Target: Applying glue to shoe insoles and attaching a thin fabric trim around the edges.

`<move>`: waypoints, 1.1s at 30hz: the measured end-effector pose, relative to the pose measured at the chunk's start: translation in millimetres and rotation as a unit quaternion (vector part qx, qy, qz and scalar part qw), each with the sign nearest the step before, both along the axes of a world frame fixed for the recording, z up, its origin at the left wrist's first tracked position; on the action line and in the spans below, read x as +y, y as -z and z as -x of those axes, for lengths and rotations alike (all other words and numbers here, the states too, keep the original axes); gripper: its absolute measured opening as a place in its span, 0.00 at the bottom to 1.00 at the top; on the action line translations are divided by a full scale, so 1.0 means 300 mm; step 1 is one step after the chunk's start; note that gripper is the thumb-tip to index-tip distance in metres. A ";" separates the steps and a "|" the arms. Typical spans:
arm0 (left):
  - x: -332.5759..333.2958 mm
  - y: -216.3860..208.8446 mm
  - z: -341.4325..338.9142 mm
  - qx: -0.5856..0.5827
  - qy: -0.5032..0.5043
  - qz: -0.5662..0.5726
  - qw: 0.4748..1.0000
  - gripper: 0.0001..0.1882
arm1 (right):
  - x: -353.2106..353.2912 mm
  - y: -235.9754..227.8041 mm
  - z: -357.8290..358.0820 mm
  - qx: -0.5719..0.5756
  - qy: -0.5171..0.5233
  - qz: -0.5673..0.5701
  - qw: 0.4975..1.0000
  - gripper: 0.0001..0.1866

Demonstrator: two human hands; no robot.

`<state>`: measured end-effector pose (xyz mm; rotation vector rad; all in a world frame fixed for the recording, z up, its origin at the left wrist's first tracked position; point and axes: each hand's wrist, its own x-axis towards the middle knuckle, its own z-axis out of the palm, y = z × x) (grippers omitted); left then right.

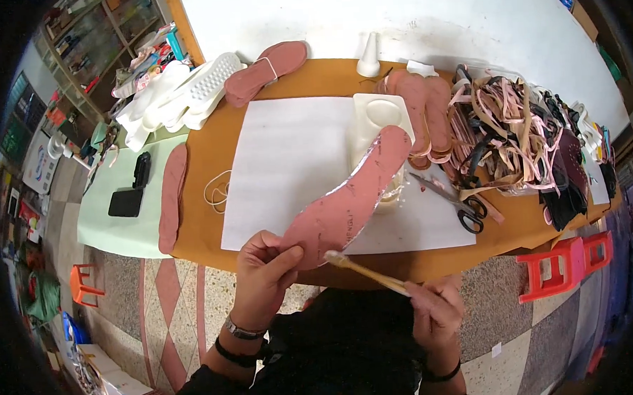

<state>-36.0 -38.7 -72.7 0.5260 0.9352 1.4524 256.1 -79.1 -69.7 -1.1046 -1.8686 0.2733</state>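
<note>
A pink insole (pixel 355 192) is pinched at its near end by my left hand (pixel 272 270), thumb on top. White glue-like stuff lines parts of its edge. My right hand (pixel 436 311) grips a brush (pixel 369 273) by its light wooden handle. The brush's whitish tip is at the insole's lower edge, close to my left thumb; whether they touch I cannot tell. Behind the insole, partly hidden by it, stands a cream plastic container (pixel 382 113) with white smears, on a large white sheet (pixel 287 170).
Scissors (pixel 452 200) lie right of the container. Beyond are stacked pink insoles (pixel 425 108) and a heap of straps (pixel 504 129). White soles (pixel 178 97), a tied insole bundle (pixel 267 71) and a white cone-shaped bottle (pixel 369 55) line the back. At left are a single insole (pixel 173 197) and a black device (pixel 127 202).
</note>
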 end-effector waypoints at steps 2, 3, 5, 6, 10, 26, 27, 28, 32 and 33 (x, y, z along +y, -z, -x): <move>0.000 -0.001 0.008 0.000 0.001 -0.006 1.000 0.10 | 0.006 0.002 -0.013 0.013 0.049 -0.016 0.999 0.10; 0.000 -0.004 0.017 0.002 0.001 -0.012 1.000 0.10 | 0.013 0.006 -0.022 0.025 0.104 -0.021 0.994 0.10; 0.000 -0.022 0.044 0.033 -0.023 -0.020 0.999 0.10 | 0.004 0.010 -0.041 0.110 0.119 -0.001 0.987 0.09; 0.002 -0.034 0.062 0.060 -0.046 -0.029 0.997 0.09 | -0.001 0.006 -0.063 0.105 0.122 -0.018 0.987 0.09; 0.012 -0.114 0.182 0.185 -0.135 -0.092 0.969 0.08 | -0.013 0.013 -0.123 0.115 0.145 -0.023 0.982 0.12; 0.205 -0.402 0.295 0.373 -0.067 -0.216 0.900 0.09 | -0.032 0.049 -0.138 0.201 0.165 0.037 0.965 0.12; 0.213 -0.405 0.291 0.379 -0.070 -0.224 0.895 0.09 | -0.037 0.049 -0.140 0.202 0.173 0.044 0.963 0.12; 0.222 -0.405 0.285 0.411 -0.050 -0.200 0.888 0.10 | -0.040 0.049 -0.144 0.192 0.173 0.047 0.965 0.12; 0.283 -0.391 0.258 0.479 -0.008 -0.195 0.856 0.10 | -0.043 0.065 -0.159 0.162 0.170 0.051 0.971 0.12; 0.301 -0.375 0.240 0.495 -0.016 -0.216 0.841 0.10 | -0.042 0.072 -0.161 0.163 0.163 0.041 0.972 0.12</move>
